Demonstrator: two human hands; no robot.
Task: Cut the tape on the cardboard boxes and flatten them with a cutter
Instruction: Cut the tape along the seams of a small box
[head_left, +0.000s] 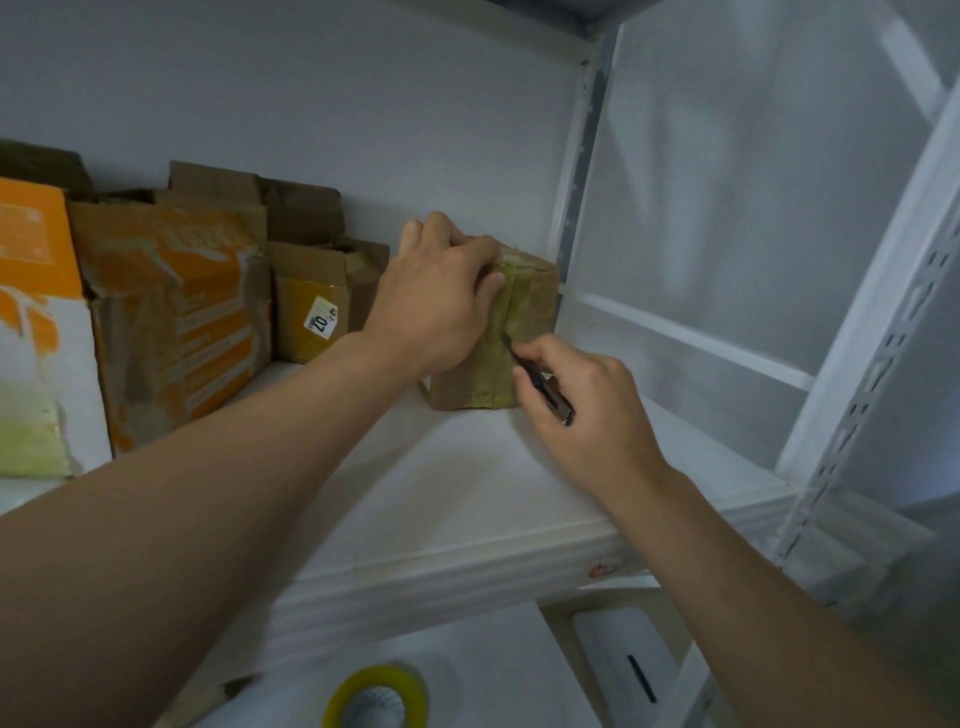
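Early in the task. Small cardboard box (530, 306) stands upright on the white shelf (467, 493), near its right rear corner, not flattened. Left hand (441, 296) grips the box from the top-left, fingers curled over the top edge, thumb on the front face beside the tape strip (506, 296). Right hand (587, 405) is closed around a dark cutter (540, 387), held pen-like, blade tip touching the yellowish tape about halfway down the front seam. Can't tell how much of the seam is slit; the tape above the tip looks wrinkled, and the lower part looks intact.

Left to do, by my read: finish this seam, cut any other taped seams (bottom and back are hidden), then collapse the box. Along the shelf to the left, an orange-printed box (176, 312), an orange-and-white box (36, 291) and a labelled brown box (311, 312) all stand unflattened, some flaps open. A yellow tape roll (376, 691) lies below the shelf, unused.
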